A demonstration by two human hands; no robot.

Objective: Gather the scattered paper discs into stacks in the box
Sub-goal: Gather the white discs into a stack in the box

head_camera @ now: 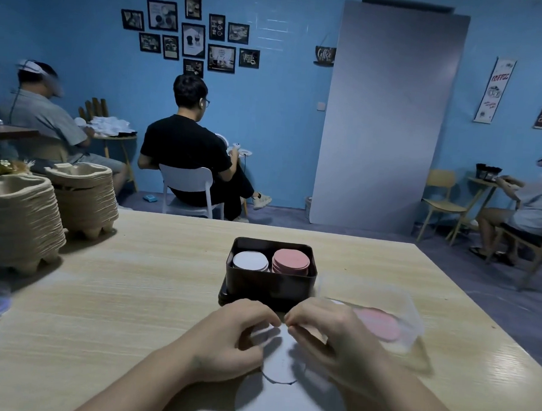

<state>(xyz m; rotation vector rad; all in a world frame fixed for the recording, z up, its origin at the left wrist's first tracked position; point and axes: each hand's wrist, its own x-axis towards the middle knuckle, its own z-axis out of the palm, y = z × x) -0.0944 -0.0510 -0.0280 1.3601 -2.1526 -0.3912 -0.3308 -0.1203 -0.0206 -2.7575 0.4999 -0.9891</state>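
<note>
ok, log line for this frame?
phase: gathering | left hand: holds white discs | right hand: pinches them | box: white stack, pink stack inside | clear container: pink discs inside

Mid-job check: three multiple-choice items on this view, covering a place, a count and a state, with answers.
1. Where in the box is the pink stack? A left; B right; C outside.
2. Stacks in the box? A one; B four; C two.
3. The hands are? A gripping white discs; B lying flat; C lifting the box.
1 B: it stands right of the white stack. 2 C: one white, one pink. 3 A: left hand and right hand curl fingers on the discs.
</note>
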